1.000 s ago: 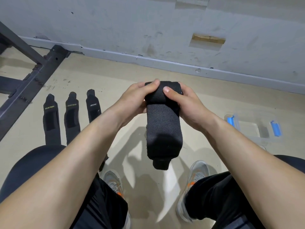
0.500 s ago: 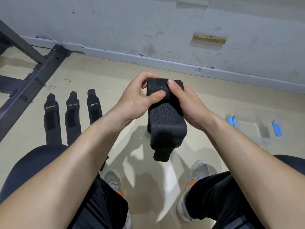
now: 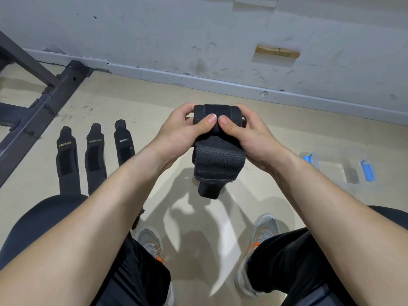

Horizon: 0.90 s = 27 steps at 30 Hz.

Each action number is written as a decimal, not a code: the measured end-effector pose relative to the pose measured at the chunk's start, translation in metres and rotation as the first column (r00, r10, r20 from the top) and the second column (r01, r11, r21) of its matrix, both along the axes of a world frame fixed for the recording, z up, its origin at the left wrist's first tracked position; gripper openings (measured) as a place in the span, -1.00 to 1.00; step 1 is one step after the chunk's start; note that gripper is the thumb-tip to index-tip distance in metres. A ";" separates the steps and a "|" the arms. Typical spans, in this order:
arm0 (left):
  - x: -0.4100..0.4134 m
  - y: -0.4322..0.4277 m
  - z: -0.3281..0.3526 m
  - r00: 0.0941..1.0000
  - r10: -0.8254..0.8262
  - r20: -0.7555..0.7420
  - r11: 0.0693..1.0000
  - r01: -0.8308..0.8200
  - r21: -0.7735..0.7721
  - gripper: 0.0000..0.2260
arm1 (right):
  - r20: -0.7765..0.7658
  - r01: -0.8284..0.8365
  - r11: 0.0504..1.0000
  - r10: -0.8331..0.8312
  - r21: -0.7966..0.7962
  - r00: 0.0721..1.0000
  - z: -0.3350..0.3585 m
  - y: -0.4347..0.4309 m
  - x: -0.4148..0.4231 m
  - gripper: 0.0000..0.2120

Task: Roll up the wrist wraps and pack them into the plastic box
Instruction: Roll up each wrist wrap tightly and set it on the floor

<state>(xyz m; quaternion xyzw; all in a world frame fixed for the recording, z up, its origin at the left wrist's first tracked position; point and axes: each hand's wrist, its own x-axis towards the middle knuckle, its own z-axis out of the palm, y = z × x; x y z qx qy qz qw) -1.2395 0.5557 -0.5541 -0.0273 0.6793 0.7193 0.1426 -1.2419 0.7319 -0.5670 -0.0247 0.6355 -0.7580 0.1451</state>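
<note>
- While it hangs in the air above the floor (image 3: 154,96), the black wrist wrap (image 3: 217,160) is partly rolled: the roll sits at its top end between both hands, and the loose tail drops below them, ending in a narrow tab.
- The left hand (image 3: 183,133) has its grip closed round the roll's left side, thumb pressed on the front.
- The right hand (image 3: 251,138) grips the right side the same way, its thumb tip just beside the left thumb tip.
- Three flat wrist wraps (image 3: 95,157) lie side by side on the floor towards its left edge, near a dark metal frame (image 3: 44,100).
- The clear plastic box (image 3: 337,168), with blue latches, sits on the floor towards the right edge, well apart from the hands.
- Two grey shoes (image 3: 262,228) stand on the floor below the wrap.
</note>
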 end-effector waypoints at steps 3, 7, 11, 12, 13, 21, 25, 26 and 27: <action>-0.001 -0.003 -0.002 0.997 0.008 -0.073 0.997 -0.013 -0.075 -0.65 | -0.009 -0.016 1.000 0.016 0.018 1.000 0.001 0.001 -0.001 -0.70; -0.001 -0.005 -0.002 0.990 0.014 -0.142 0.994 -0.029 -0.107 -0.65 | 0.085 -0.047 0.999 0.050 -0.027 0.995 0.005 0.003 -0.002 -0.62; 0.001 -0.003 -0.004 0.983 0.005 -0.185 0.994 -0.026 -0.110 -0.66 | 0.133 -0.025 1.000 0.023 0.013 0.991 0.007 0.001 -0.003 -0.63; 0.001 -0.002 -0.004 0.982 0.004 -0.187 0.994 -0.024 -0.107 -0.67 | 0.120 -0.016 1.000 0.013 0.025 0.993 0.007 0.000 -0.003 -0.65; 0.002 -0.002 -0.005 0.983 0.004 -0.186 0.994 -0.025 -0.108 -0.68 | 0.103 -0.006 1.000 0.003 0.031 0.995 0.006 -0.001 -0.003 -0.69; 0.001 0.001 0.000 0.999 -0.025 0.042 0.999 0.026 -0.023 -0.67 | 0.034 0.054 0.997 -0.056 0.058 0.998 0.002 0.002 -0.003 -0.67; -0.002 0.002 0.003 0.996 0.014 0.093 1.000 -0.013 -0.005 -0.68 | -0.011 0.037 0.996 -0.036 0.078 0.999 0.001 0.003 -0.001 -0.66; -0.002 0.001 0.002 0.996 0.029 0.086 1.000 -0.028 -0.005 -0.69 | -0.028 0.039 0.995 -0.037 0.088 0.999 0.001 0.004 -0.002 -0.66; -0.002 0.001 0.002 0.996 0.039 0.085 0.999 -0.039 0.001 -0.69 | -0.038 0.043 0.994 -0.040 0.098 0.998 0.001 0.004 -0.002 -0.64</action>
